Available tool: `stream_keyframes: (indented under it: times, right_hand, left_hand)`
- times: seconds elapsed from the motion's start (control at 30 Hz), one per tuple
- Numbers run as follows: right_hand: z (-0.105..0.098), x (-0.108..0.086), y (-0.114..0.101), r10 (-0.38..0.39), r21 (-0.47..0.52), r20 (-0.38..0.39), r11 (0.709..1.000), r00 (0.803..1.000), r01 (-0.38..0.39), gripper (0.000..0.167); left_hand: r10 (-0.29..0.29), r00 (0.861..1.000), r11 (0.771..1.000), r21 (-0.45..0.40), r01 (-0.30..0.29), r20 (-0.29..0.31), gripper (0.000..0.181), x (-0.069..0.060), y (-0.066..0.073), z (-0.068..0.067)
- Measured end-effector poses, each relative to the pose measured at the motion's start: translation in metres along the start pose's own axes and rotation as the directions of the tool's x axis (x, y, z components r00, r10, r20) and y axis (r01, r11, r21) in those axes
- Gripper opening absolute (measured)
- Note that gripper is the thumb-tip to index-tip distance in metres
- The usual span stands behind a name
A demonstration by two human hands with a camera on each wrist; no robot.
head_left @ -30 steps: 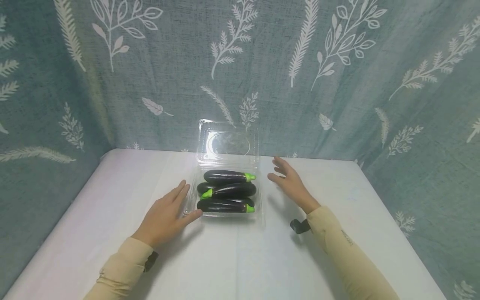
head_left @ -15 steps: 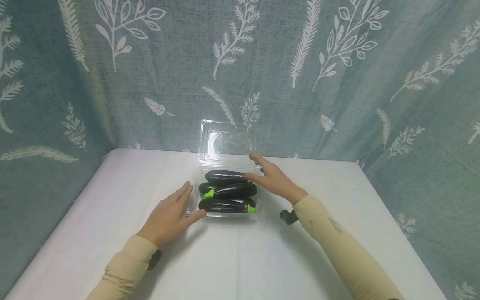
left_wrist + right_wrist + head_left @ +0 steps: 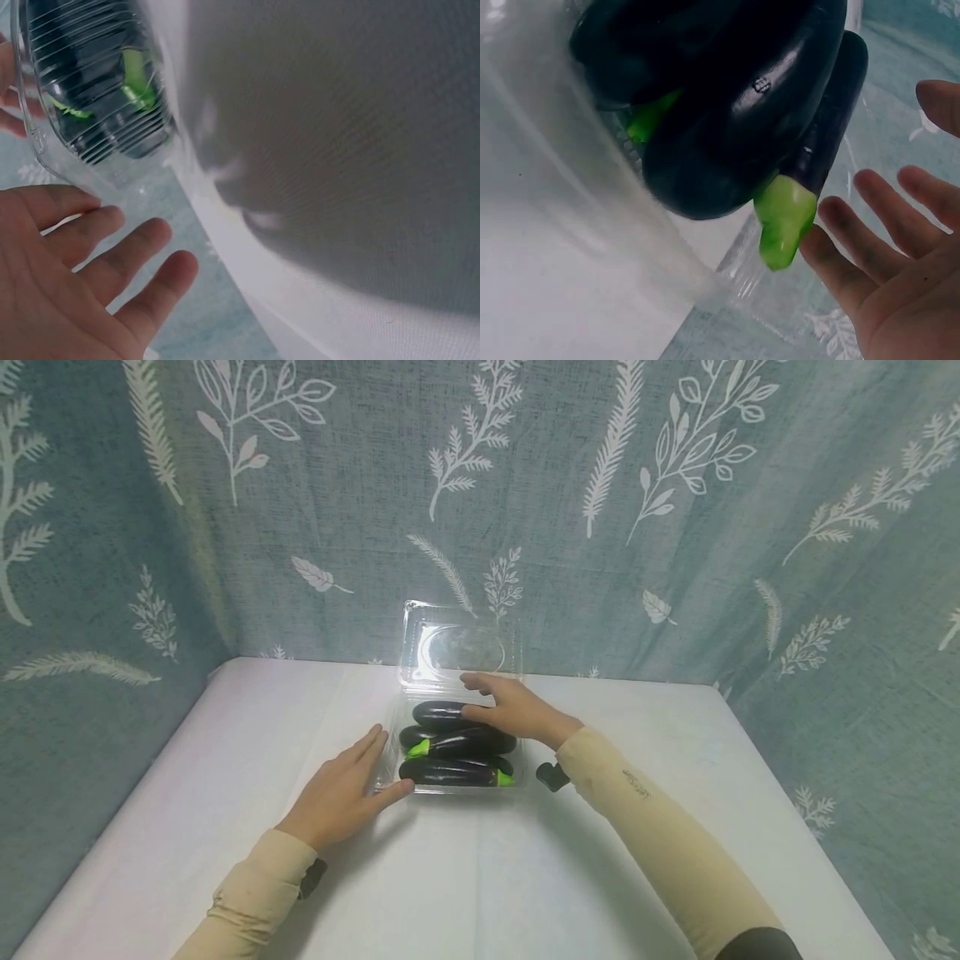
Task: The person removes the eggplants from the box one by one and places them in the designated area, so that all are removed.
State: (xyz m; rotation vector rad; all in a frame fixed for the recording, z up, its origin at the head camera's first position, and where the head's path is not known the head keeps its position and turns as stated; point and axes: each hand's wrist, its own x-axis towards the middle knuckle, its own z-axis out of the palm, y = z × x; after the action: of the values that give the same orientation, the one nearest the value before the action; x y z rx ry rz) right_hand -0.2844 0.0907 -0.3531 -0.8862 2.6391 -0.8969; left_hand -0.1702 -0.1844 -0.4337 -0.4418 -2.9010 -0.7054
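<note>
A clear plastic clamshell box (image 3: 387, 768) holds several glossy dark eggplants. My left hand (image 3: 336, 797) lies along the box's left side, fingers extended and thumb by its front corner; in the left wrist view its spread fingers are beside the ribbed box wall (image 3: 45, 154). Over the back right of the box is my right hand (image 3: 517, 708), partly covering the rear eggplant (image 3: 437, 715). From the right wrist, its loosely spread fingers (image 3: 847, 266) are beside that eggplant's green stem (image 3: 784, 217); contact is hard to tell. Another eggplant (image 3: 472, 742) lies in front of it.
The box's lid (image 3: 461, 647) stands raised at the back, close to the leaf-patterned curtain (image 3: 337, 510). A white cloth covers the table (image 3: 420, 885), and curtain also hangs at both sides.
My right hand has moved left, from beside the box to above the rear eggplant, hiding its green stem. The left hand stays at the box's left side.
</note>
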Motion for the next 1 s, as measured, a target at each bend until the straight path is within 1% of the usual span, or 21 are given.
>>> stream_keyframes:
  times: [0.2,0.33,0.5,0.63,0.7,0.83,1.0]
  right_hand:
    - [0.006,0.01,-0.004,0.02,-0.039,0.018,0.999,1.0,-0.019,0.055]
    - [0.009,0.016,-0.004,0.017,-0.069,0.026,0.998,1.0,-0.015,0.049]
    - [0.012,0.022,-0.004,0.016,-0.068,0.035,0.998,0.999,-0.013,0.042]
    - [0.014,0.024,-0.004,0.022,-0.077,0.043,0.997,0.999,-0.019,0.039]
    - [0.015,0.025,-0.004,0.021,-0.09,0.044,0.996,0.999,-0.016,0.038]
    - [0.016,0.027,-0.002,0.014,-0.112,0.043,0.994,0.999,-0.009,0.035]
    - [0.017,0.029,0.0,-0.017,-0.125,0.032,0.992,0.999,0.021,0.029]
  left_hand:
    - [0.001,1.0,1.0,-0.001,-0.001,-0.006,0.096,-0.001,0.0,-0.001]
    - [0.006,1.0,1.0,-0.005,-0.006,-0.011,0.096,-0.001,-0.001,0.0]
    - [0.017,1.0,1.0,-0.003,-0.017,-0.014,0.096,0.0,-0.002,0.0]
    - [0.026,0.999,1.0,-0.003,-0.026,-0.024,0.096,0.0,-0.002,0.0]
    - [0.028,0.999,1.0,-0.003,-0.028,-0.024,0.096,0.0,-0.002,0.0]
    - [0.012,1.0,1.0,0.001,-0.012,-0.012,0.097,0.0,-0.001,-0.001]
    - [0.014,1.0,1.0,0.007,-0.014,-0.011,0.096,0.0,-0.001,0.0]
